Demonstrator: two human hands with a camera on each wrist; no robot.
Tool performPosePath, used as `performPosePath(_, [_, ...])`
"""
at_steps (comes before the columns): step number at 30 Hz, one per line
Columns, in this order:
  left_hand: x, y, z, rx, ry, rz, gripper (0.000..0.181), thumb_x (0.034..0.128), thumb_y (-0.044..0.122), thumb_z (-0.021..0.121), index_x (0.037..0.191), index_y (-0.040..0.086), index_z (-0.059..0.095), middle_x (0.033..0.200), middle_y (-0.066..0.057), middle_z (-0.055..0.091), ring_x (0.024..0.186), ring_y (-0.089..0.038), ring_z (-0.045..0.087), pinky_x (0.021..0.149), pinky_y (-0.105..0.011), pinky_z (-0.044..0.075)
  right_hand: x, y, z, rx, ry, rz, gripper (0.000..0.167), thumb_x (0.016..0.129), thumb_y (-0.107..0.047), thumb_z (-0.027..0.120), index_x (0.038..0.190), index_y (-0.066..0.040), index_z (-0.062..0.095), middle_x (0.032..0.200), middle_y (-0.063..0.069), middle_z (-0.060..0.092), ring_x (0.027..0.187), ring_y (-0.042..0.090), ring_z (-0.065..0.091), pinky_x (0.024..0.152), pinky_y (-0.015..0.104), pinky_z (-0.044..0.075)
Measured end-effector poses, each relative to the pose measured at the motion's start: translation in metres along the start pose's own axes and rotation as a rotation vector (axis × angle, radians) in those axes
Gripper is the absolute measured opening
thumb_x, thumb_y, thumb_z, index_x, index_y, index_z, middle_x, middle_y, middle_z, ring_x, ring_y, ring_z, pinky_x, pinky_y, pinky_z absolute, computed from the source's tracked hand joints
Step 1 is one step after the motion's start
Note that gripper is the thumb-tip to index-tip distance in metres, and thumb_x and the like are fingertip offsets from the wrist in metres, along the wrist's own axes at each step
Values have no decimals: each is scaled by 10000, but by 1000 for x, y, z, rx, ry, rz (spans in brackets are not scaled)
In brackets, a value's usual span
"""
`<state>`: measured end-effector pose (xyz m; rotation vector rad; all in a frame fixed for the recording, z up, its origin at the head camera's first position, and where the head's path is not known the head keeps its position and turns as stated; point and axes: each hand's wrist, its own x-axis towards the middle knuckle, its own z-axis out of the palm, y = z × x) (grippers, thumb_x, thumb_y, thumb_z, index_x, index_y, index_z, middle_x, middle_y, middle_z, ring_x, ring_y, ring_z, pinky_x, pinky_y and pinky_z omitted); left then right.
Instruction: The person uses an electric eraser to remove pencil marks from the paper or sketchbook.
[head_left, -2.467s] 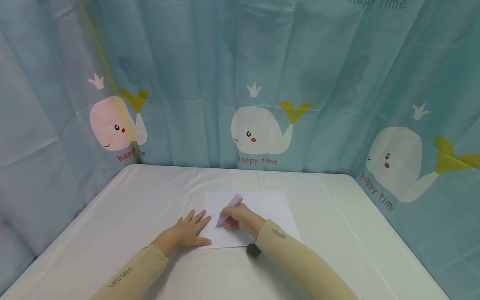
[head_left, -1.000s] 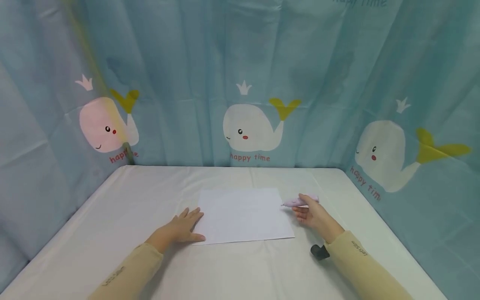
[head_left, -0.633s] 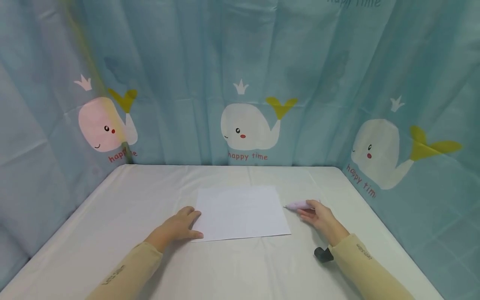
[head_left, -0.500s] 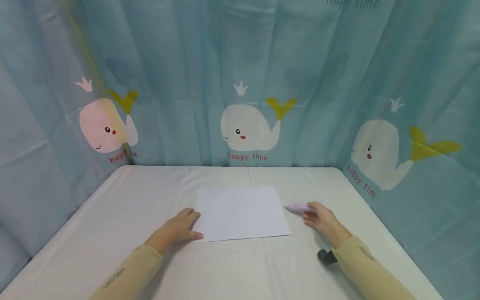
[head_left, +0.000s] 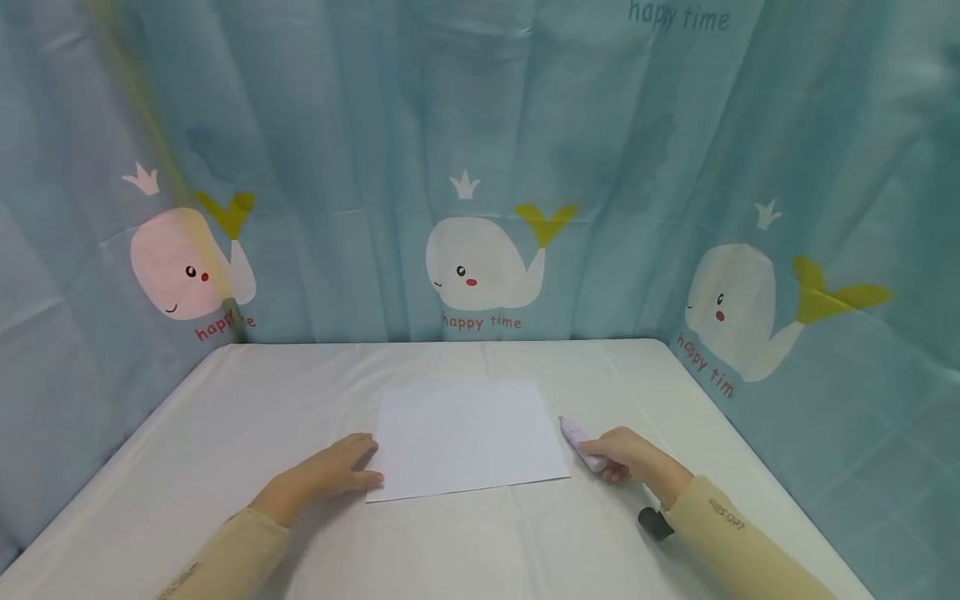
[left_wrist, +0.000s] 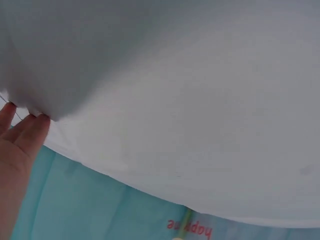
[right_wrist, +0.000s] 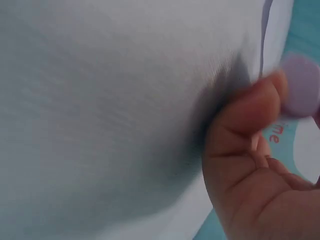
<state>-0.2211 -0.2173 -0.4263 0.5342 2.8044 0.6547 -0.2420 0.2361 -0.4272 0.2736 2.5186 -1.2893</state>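
My right hand (head_left: 626, 452) holds a thick pale purple pen (head_left: 574, 433) just beyond the right edge of a white sheet of paper (head_left: 468, 437). The pen's narrow tip points away from me and to the left. Up close in the right wrist view, the thumb and fingers grip the pen (right_wrist: 301, 86) near its blunt end. At the paper's left edge lies my left hand (head_left: 330, 468), thumb and fingers apart and only loosely bent. Its fingertips reach down to the white surface in the left wrist view. No marks on the paper can be made out.
A white cloth (head_left: 450, 542) covers the table. Close to the right cuff is a small black object (head_left: 655, 523). Blue curtains (head_left: 360, 167) printed with whales stand behind the table and along both sides.
The right hand has moved right, from the paper to beside it, turning the pen. My left hand, earlier spread on the paper, has drawn back to its left edge. The view has shifted slightly.
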Motion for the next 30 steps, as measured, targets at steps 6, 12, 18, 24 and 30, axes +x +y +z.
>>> performPosePath(6, [-17, -11, -8, -96, 24, 106, 658, 898, 306, 697, 1368, -81, 448, 1486, -360, 244, 1342, -568, 234, 1032, -677, 247, 4, -7, 5, -219, -23, -127, 292, 857, -226, 739, 790, -13, 551, 657, 66, 543, 498, 149, 547, 483, 251, 501])
performPosePath(12, [-33, -21, -15, -68, 199, 84, 717, 881, 334, 710, 1410, -53, 419, 1505, -327, 238, 1352, -578, 173, 998, -733, 219, 1, -11, 0, -453, 24, -174, 388, 876, -324, 706, 865, 28, 542, 660, 70, 514, 507, 144, 493, 467, 252, 476])
performPosePath(18, [-24, -14, -29, -120, 329, 14, 851, 910, 361, 666, 1496, -61, 216, 1530, -364, 80, 1367, -600, 22, 976, -789, 86, 0, -26, -20, -530, 56, -193, 464, 929, -370, 624, 997, 86, 571, 793, 159, 609, 678, 242, 591, 608, 355, 517])
performPosePath(24, [7, 17, -58, 92, 419, -75, 974, 891, 525, 628, 1521, -48, 155, 1564, -319, 8, 1396, -553, -87, 967, -802, 20, 6, -80, -42, -575, 218, -320, 842, 953, -548, 500, 1496, 47, 252, 1496, 343, 251, 1351, 562, 212, 995, 753, 201])
performPosePath(30, [29, 52, -73, 229, 426, -168, 1030, 853, 557, 657, 1541, 0, 131, 1576, -281, -82, 1385, -528, -200, 956, -808, -46, 9, -120, -46, -664, 260, -359, 949, 924, -634, 485, 1565, -86, 50, 1571, 303, -5, 1387, 583, -37, 932, 836, 34])
